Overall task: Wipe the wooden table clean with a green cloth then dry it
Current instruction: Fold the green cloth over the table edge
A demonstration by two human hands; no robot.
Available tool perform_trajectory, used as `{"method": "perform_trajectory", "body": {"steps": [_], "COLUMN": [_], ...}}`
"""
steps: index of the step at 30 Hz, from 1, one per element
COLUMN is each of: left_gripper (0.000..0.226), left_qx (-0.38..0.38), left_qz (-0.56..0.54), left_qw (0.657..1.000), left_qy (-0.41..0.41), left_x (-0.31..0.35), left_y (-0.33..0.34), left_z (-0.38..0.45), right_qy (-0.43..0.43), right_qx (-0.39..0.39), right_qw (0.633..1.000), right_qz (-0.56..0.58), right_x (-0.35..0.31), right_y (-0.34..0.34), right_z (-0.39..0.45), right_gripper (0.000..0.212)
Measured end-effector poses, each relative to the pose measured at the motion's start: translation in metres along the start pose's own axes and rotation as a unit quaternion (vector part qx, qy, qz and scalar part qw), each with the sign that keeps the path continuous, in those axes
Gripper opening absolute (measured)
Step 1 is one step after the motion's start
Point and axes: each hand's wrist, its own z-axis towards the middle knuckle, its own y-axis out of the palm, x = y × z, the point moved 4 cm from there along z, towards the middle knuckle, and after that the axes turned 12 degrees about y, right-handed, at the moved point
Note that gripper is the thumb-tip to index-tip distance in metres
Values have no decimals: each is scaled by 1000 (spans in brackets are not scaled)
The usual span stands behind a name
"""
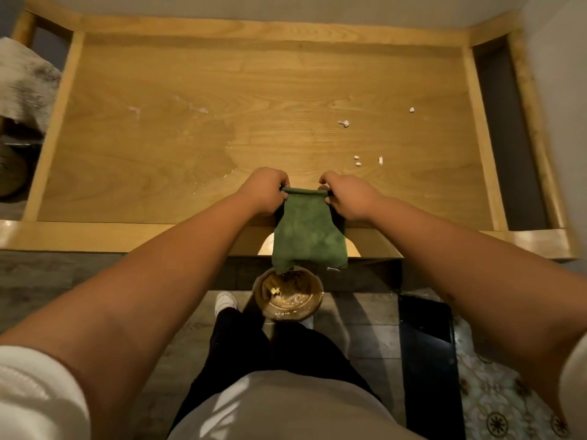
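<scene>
Hands, left (265,192) and right (351,198), pinched the cloth's (308,230) top edge, letting it hang over the table's (286,81) near rim above a bowl (289,295). Crumbs (343,123) and wet smears (197,108) remained; wiping looked partly done, drying not begun.

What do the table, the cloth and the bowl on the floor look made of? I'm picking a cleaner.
Table: wood, likely light oak-like veneer or solid; visible grain, smooth low sheen. Cloth: green, soft napped fabric, probably microfibre or terry. Bowl: glossy brown with bright reflections, possibly glazed ceramic or metal; cannot tell which.
</scene>
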Motion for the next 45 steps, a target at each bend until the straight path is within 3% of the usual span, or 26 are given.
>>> {"method": "perform_trajectory", "body": {"steps": [4, 8, 14, 16, 18, 22, 24, 27, 29, 32, 37, 42, 45], "left_gripper": [13, 11, 11, 14, 33, 84, 91, 96, 97, 95, 89, 91, 93], "left_qx": [86, 101, 53, 5, -62, -116, -131, -150, -153, -136, -99, -141, -175], "left_qz": [-1, -12, 50, 110, 177, 233, 258, 264, 253, 225, 132, 147, 153], "left_qw": [996, 994, 987, 973, 953, 947, 941, 941, 946, 959, 983, 978, 973], "left_qy": [24, 40, 143, 204, 238, 189, 177, 149, 131, 109, 87, 36, 10], "left_x": [-6, -11, -5, -6, -9, -21, -23, -21, -15, -4, 10, 1, -12], "left_y": [-40, -57, -25, -2, 23, 52, 62, 67, 68, 69, 81, 111, 126], "left_z": [5, 0, -52, -73, -92, -115, -122, -126, -129, -139, -175, -217, -234], "right_qy": [-34, -50, -72, -96, -110, -100, -82, -41, -29, -19, -93, -38, 24], "right_qx": [52, 86, 81, 40, 21, 62, 65, 5, -16, 8, 69, -14, -60], "right_qw": [997, 994, 994, 994, 990, 986, 985, 984, 982, 988, 989, 996, 994], "right_qz": [-43, -44, -7, -46, -87, -121, -139, -174, -189, -154, -89, -83, -83], "right_x": [-15, -21, -17, -16, -14, -5, -2, 6, 10, 4, -11, -11, -9], "right_y": [-32, -56, -23, 8, 34, 58, 66, 84, 91, 92, 107, 151, 175], "right_z": [21, 28, -22, -45, -62, -83, -91, -100, -106, -117, -153, -176, -185], "right_gripper": [20, 22, 16, 17, 23, 46, 64, 92, 100, 100, 81, 77, 86]}}
